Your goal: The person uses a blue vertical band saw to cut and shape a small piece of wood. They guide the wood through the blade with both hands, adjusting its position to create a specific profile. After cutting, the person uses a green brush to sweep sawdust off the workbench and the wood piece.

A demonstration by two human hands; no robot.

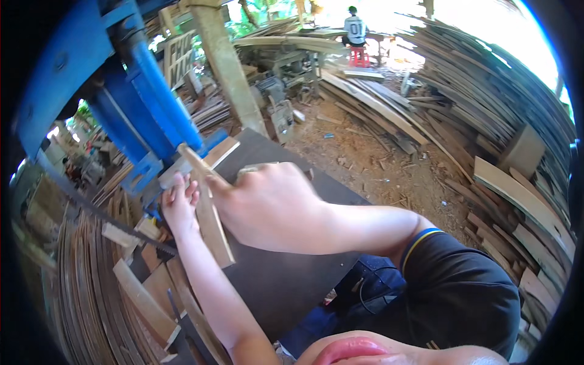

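Note:
My right hand [267, 207] is closed around a short wooden stick [196, 162], which points away from me toward the blue machine [161, 91] and looks slightly blurred. Just left of it, my left hand [179, 207] has its fingers bent against a small pale block [174, 173] by the machine's base; the grip is partly hidden. A flat wooden strip [214, 234] lies on the dark worktable [286, 274], running beneath my right hand. Beyond the stick, another light board end [222, 152] rests on the table's far edge.
Long boards [85, 292] are stacked on the left, beside a dark blade-like band [115, 219]. Large timber piles [486, 91] stand on the right. Offcuts litter the dirt floor [347, 152]. A concrete post [228, 67] rises ahead; a person [355, 29] sits far off on a red stool [359, 58].

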